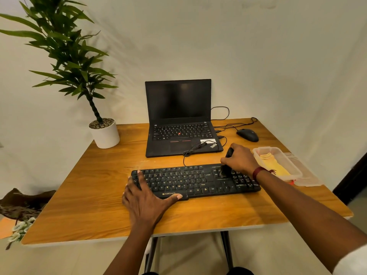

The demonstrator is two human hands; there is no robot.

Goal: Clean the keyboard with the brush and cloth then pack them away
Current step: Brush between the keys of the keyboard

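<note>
While the brush (226, 170) is sweeping: right hand (239, 158) is gripping its dark handle and pressing the bristles among the keys near the right end.
Left hand (145, 197): lying flat, fingers spread wide over the left keys, likely pinning the board against sliding.
Keyboard (190, 179): black, sitting on the counter (89, 195) before the laptop (178, 100), with pale specks showing just behind it.
Cloth (276, 165): yellow, waiting in the clear tub (264, 149).

Your long black plastic keyboard (190, 181) bears pale yellow lettering; the small bristle brush (225, 171) over it is black too. The bench (95, 195) is orange-brown with wood grain. The folded cloth (276, 165) is yellow, its plastic box (296, 168) clear. A dark red band (258, 172) rings your right wrist.
</note>
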